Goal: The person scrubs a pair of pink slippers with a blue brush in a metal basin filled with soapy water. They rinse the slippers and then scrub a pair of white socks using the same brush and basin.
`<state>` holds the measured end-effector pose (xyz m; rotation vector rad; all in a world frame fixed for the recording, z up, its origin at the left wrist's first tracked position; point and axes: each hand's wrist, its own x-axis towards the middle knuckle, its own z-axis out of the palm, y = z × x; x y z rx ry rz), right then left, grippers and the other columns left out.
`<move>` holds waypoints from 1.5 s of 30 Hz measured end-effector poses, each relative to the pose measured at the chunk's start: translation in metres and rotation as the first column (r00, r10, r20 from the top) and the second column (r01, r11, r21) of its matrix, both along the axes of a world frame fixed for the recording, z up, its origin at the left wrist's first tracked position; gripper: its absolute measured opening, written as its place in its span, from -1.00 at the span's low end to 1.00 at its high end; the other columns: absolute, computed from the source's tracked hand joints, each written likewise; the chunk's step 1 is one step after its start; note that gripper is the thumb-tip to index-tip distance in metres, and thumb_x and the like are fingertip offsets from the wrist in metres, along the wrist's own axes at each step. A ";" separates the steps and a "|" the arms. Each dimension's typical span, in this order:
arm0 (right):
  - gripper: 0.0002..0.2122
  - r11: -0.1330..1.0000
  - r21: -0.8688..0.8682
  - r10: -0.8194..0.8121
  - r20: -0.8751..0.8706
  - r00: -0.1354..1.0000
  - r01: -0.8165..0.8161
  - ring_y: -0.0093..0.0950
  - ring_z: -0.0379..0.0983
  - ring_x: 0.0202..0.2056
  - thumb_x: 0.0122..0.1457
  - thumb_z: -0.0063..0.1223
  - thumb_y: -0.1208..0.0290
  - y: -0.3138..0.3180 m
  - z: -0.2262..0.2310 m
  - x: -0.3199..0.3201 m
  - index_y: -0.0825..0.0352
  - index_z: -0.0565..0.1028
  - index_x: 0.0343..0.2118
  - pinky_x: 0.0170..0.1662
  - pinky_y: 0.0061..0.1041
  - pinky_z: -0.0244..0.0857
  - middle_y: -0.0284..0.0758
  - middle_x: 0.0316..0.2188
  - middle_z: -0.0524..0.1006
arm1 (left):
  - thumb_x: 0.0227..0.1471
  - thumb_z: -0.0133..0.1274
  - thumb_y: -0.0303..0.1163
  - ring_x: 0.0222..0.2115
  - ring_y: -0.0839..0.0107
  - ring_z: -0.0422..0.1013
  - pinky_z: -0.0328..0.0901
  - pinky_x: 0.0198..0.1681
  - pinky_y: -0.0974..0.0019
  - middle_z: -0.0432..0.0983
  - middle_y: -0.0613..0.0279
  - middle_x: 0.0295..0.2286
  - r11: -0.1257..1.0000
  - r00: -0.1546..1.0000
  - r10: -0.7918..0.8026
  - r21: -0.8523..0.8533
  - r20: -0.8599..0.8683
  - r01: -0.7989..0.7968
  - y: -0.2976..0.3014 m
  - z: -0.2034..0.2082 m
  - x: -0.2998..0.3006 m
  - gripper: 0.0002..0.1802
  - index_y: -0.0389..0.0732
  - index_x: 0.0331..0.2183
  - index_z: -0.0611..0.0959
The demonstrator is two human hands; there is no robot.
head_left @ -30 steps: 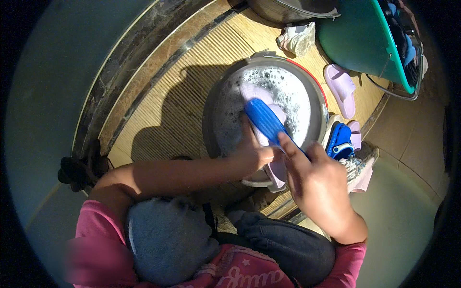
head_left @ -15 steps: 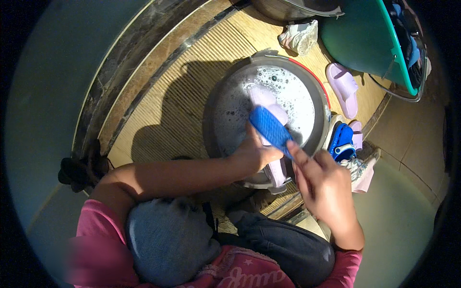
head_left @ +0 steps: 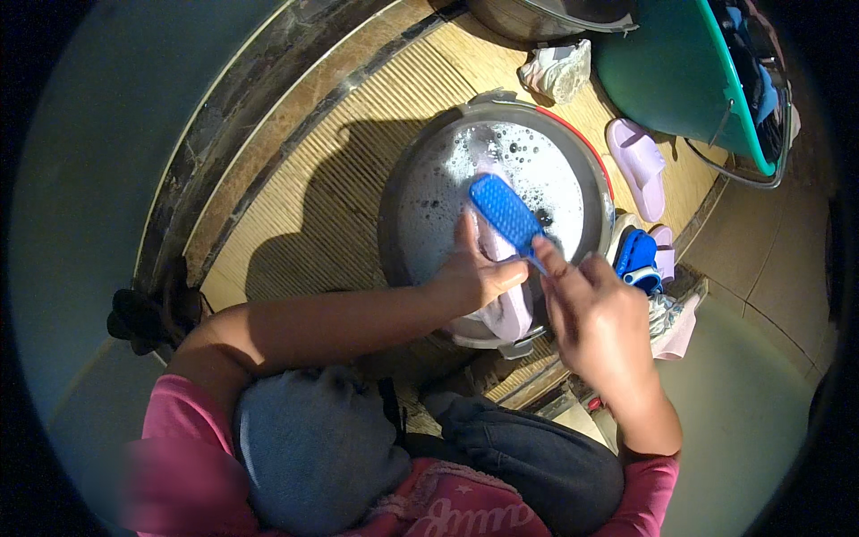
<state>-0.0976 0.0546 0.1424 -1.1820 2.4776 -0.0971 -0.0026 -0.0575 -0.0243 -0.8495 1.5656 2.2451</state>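
A pale lilac slipper (head_left: 512,313) slants across a round grey tub (head_left: 594,219) of foamy water (head_left: 559,166). My left hand (head_left: 474,279) is closed around the slipper's middle, thumb toward the near end. Its far end reaches down to the foam. In my right hand (head_left: 601,318) is the handle of a blue scrubbing brush (head_left: 503,211), gripped from the right side. The brush head lies over the slipper just beyond my left hand; its bristles are hidden underneath.
Right of the tub are a lilac slide (head_left: 637,166), a blue clog (head_left: 637,255) and a pale pink shoe (head_left: 684,324). A crumpled whitish item (head_left: 558,72) lies beyond it. A green bucket (head_left: 667,80) holds dark cloth at the far right, beside a metal basin (head_left: 537,20).
The slipper has turned in my left hand, and its strap no longer shows as before. The brush head has shifted slightly toward the slipper's far end, with its angle changed.
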 end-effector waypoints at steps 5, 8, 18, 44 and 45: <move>-0.67 0.984 -0.139 -0.111 0.021 0.994 0.113 -0.16 0.51 -0.55 0.19 0.13 0.35 0.008 -0.047 -0.033 0.11 0.56 0.04 -0.46 -0.21 0.42 -0.14 -0.53 0.53 | -0.04 0.32 -0.07 0.12 0.13 0.27 0.24 0.14 0.07 0.25 -0.15 0.11 0.993 0.987 0.022 0.109 0.159 -0.039 -0.006 0.028 -0.010 0.30 -0.31 0.31 -0.29; -0.68 0.986 -0.091 -0.144 -0.016 0.989 0.142 -0.13 0.50 -0.54 0.20 0.12 0.34 0.008 -0.050 -0.024 0.14 0.56 0.03 -0.44 -0.20 0.42 -0.13 -0.55 0.51 | -0.17 0.36 0.15 0.08 0.09 0.35 0.30 0.10 0.13 0.27 -0.20 0.12 0.967 0.908 0.049 0.209 0.416 -0.148 -0.005 0.005 -0.006 0.41 -0.40 0.30 -0.18; -0.67 0.992 0.057 -0.114 -0.037 0.993 0.116 -0.18 0.43 -0.62 0.16 0.18 0.44 0.023 -0.002 0.013 0.17 0.58 0.01 -0.52 -0.21 0.32 -0.16 -0.58 0.44 | 0.03 0.32 -0.29 -0.13 0.19 0.54 0.41 -0.03 0.14 0.59 0.04 -0.15 0.803 0.932 0.039 0.544 0.360 -0.244 -0.016 0.018 0.002 -0.36 -0.41 0.05 0.47; -0.59 0.998 0.003 -0.059 -0.020 0.998 0.059 -0.10 0.56 -0.49 0.16 -0.02 0.40 -0.004 -0.093 -0.019 0.35 0.47 0.09 -0.37 -0.17 0.49 -0.02 -0.42 0.57 | 0.10 0.21 -0.37 -0.08 0.09 0.49 0.33 0.10 0.00 0.55 -0.01 -0.10 0.886 0.912 0.067 0.397 0.404 -0.241 -0.017 0.007 0.004 -0.48 -0.34 0.05 0.48; -0.60 0.997 0.015 -0.071 -0.017 0.997 0.072 -0.11 0.56 -0.52 0.17 0.01 0.40 -0.005 -0.085 -0.006 0.35 0.48 0.09 -0.40 -0.21 0.50 0.01 -0.35 0.57 | 0.09 0.21 -0.38 -0.05 0.08 0.47 0.31 0.12 -0.02 0.53 -0.02 -0.06 0.896 0.918 0.094 0.368 0.386 -0.247 -0.017 0.007 0.004 -0.45 -0.34 0.08 0.44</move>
